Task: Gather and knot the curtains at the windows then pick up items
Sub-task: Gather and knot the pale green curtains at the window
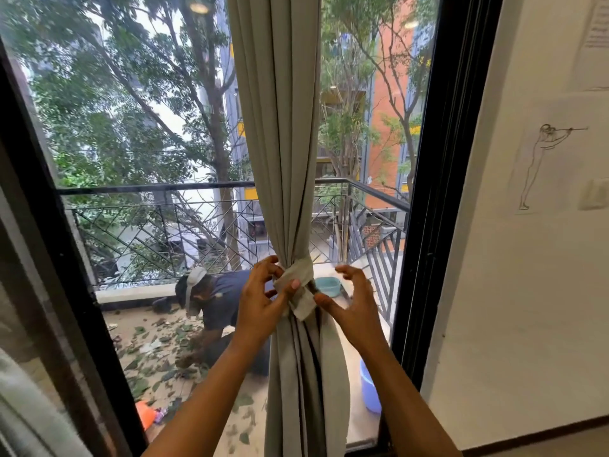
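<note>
- Beyond the glass, a black metal railing (204, 188) with thin diagonal bars fences a balcony; a person (214, 298) crouches on its floor among scattered green leaves (148, 341)
- A shallow teal basin (327, 285) sits out there just right of the curtain, a rounded blue bucket (369, 390) lower down by the frame, something orange (145, 414) at the lower left
- The thick black window frame (438, 159) stands to the right of the curtain; past it a smooth white wall (527, 291) carries a thin line drawing (540, 166) of a standing figure
- The curtain (280, 127) hangs in front of the glass, at the middle of the window, hiding part of the crouching person and the basin's left edge
- It is matte grey-beige cloth, gathered into long vertical folds, pinched to a narrow waist and flaring again below
- A flat tie band (298, 270) of the same cloth wraps that waist, its short loose end hanging at an angle
- The left hand (260, 300) grips the band, thumb pressed on its front, fingers (263, 263) curled round the left side
- The right hand (354, 300) is arched just beside the loose end, fingers (346, 270) spread and bent, grasping nothing; the thumb tip is at the end's edge
</note>
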